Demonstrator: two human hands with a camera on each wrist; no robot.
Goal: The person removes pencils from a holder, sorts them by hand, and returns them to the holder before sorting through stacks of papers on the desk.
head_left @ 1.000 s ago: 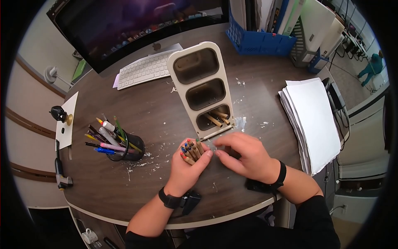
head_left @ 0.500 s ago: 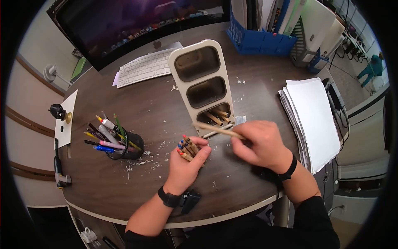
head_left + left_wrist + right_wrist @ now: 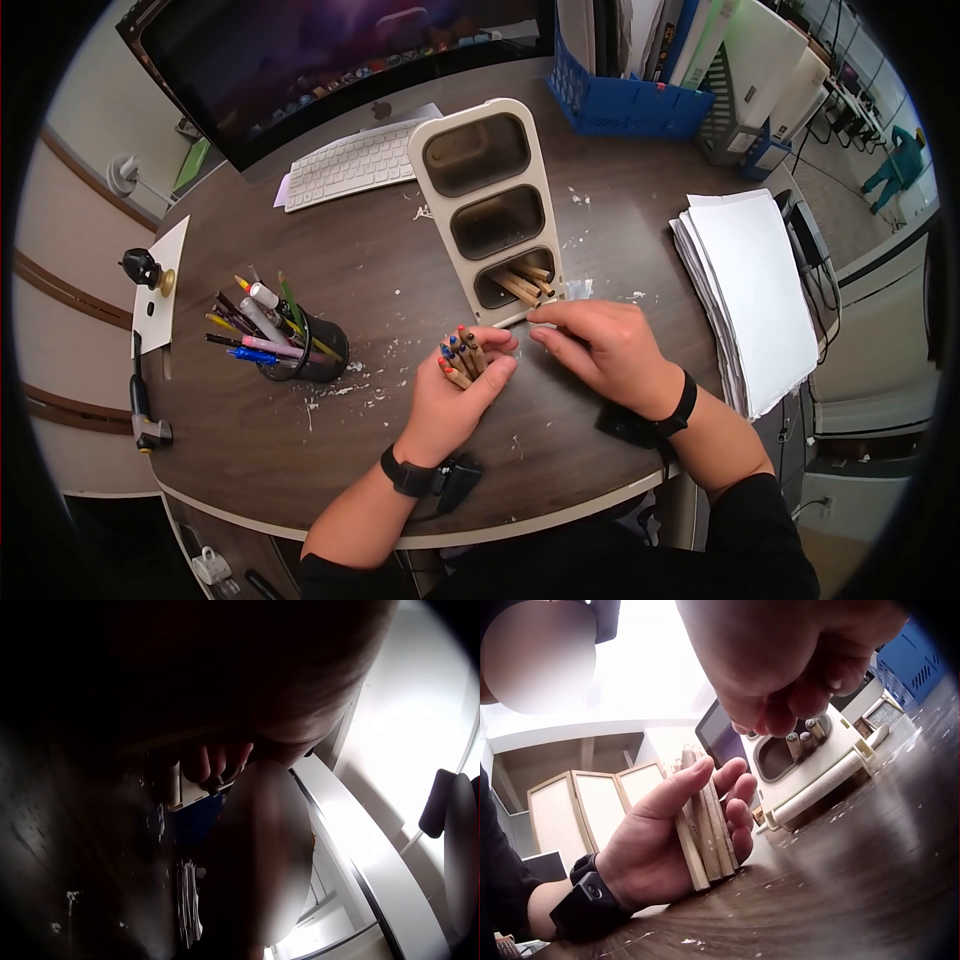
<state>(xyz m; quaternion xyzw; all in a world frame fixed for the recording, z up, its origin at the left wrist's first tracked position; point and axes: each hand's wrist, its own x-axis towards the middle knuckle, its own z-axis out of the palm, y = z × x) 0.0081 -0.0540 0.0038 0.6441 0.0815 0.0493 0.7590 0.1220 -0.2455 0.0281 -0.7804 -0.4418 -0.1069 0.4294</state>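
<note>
A bundle of several wooden colored pencils (image 3: pixel 460 358) is gripped upright in my left hand (image 3: pixel 448 405), red and blue tips showing above the thumb. In the right wrist view the pencils' blunt lower ends (image 3: pixel 709 870) stick out below that hand, close over the desk. My right hand (image 3: pixel 620 355) hovers at the near end of a beige three-compartment organizer (image 3: pixel 497 255), thumb and index finger apart with nothing visible between them. Several pencils (image 3: pixel 522 287) lean in the organizer's nearest compartment. The left wrist view is mostly dark, with blurred fingers (image 3: pixel 217 759) near the organizer's edge.
A black mesh cup (image 3: pixel 325 352) of pens stands at the left. Behind are a white keyboard (image 3: pixel 350 168) and a monitor (image 3: pixel 330 60). A paper stack (image 3: pixel 750 290) lies at the right, a blue file holder (image 3: pixel 640 105) at the back. White scraps (image 3: pixel 375 385) litter the desk.
My right hand took a pencil from the left hand's bundle and moved it to the organizer's nearest compartment, where more pencils now lean. Now that hand is back near the bundle without it.
</note>
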